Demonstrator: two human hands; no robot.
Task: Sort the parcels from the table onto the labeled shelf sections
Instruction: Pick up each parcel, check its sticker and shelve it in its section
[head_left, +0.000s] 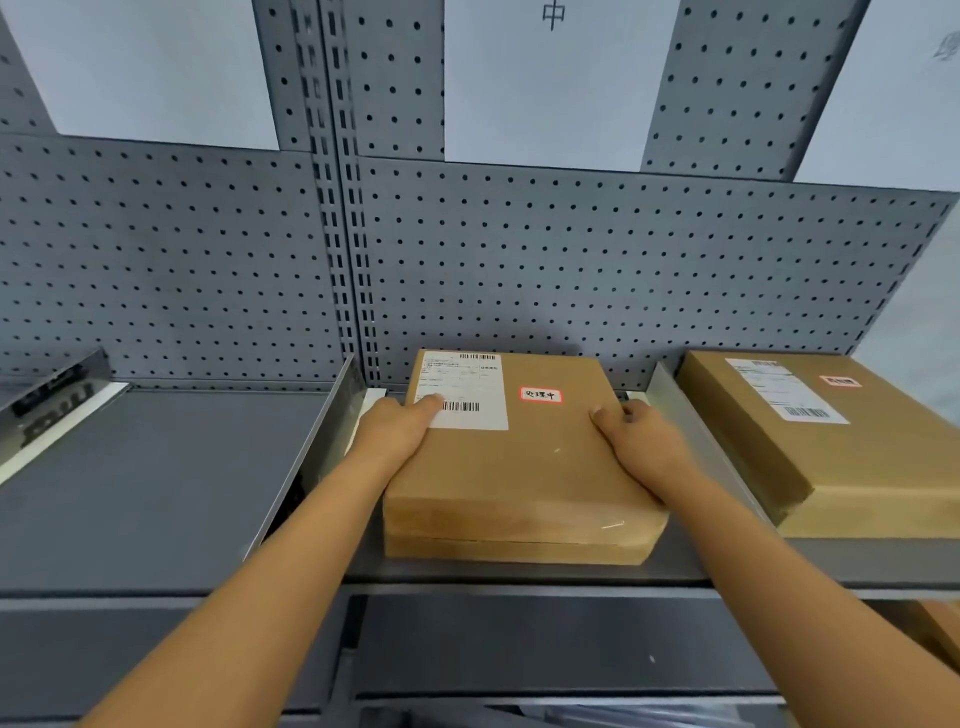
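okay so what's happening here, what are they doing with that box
A person is setting a brown parcel on the middle section of a grey shelf. The left hand and right hand grip its two sides. It lies flat between two metal dividers, shipping label up. Another parcel already lies in the section to the right.

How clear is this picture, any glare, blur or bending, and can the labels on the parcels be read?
Head view: even, soft light with faint shadow behind the middle parcel; a small glare streak on its taped front edge; wide-angle bending bows the shelf and pegboard; mild blur leaves the shipping label print unreadable, and the right parcel sticker is smeared.
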